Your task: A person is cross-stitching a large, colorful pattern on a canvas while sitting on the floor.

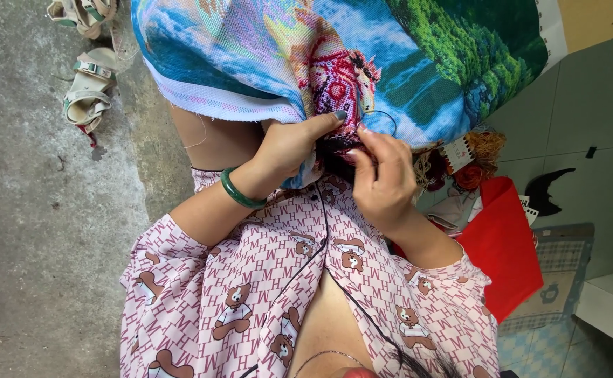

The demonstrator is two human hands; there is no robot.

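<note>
A large cross-stitch cloth (pixel 418 56) with a colourful landscape in blue, green and pink lies over my lap. My left hand (pixel 289 143), with a green bangle (pixel 240 190) on the wrist, grips a fold of the cloth from below, thumb pressed on top. Just to its right, my right hand (pixel 383 178) pinches something thin at the cloth, apparently a needle, too small to make out. A dark thread (pixel 385 114) loops up from its fingertips over the fabric. I wear a pink patterned shirt (pixel 271 287) with bear figures.
Pale sandals (pixel 88 87) lie on the grey concrete floor (pixel 33 231) at the upper left. A red bag (pixel 506 241) and a bundle of coloured threads (pixel 474 157) sit at my right. A white ledge (pixel 611 304) stands at the far right.
</note>
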